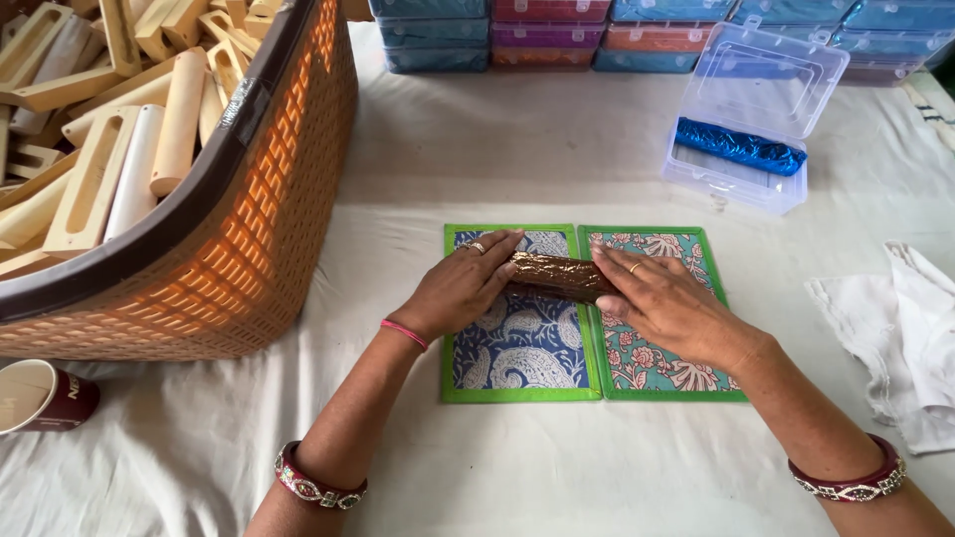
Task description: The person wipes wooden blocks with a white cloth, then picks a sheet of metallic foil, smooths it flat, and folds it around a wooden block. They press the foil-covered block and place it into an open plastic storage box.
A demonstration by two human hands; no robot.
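**A:** Hands?

**B:** Left hand (460, 286) lies flat on one end of the brown foil roll (559, 274), fingers extended. Right hand (668, 303) presses the other end, palm down. Neither is clenched.

**A:** Location of the roll?

**B:** Centre of frame, across the fold of an open green-edged printed folder (527, 358).

**A:** Surroundings?

**B:** Orange basket (249, 249) of wooden pieces upper left; clear box (756, 109) holding a blue roll (741, 146) upper right; white cloth (895, 338) right; cup (40, 398) lower left.
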